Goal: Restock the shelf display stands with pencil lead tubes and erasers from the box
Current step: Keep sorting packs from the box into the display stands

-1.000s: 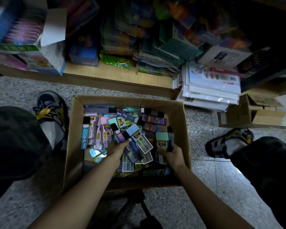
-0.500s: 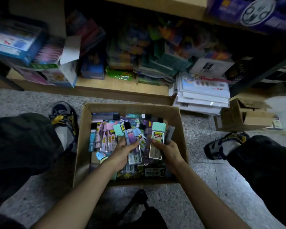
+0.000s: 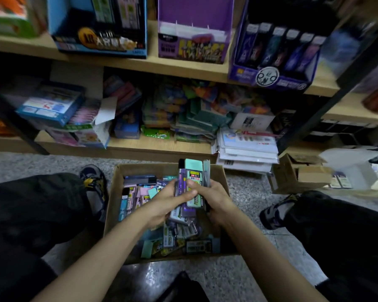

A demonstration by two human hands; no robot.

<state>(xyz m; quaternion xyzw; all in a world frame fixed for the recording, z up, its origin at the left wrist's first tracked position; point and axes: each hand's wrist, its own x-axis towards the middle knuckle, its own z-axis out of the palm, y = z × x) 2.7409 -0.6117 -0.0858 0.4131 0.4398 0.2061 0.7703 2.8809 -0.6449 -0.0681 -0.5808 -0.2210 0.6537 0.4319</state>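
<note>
Both bare forearms run up from the lower edge of the frame and converge at its centre. There the left hand (image 3: 170, 200) and the right hand (image 3: 214, 196) meet, fingers curled around one upright bundle of lead tube packs (image 3: 193, 173), thumbs pressed on its near face, knuckles almost touching.
</note>
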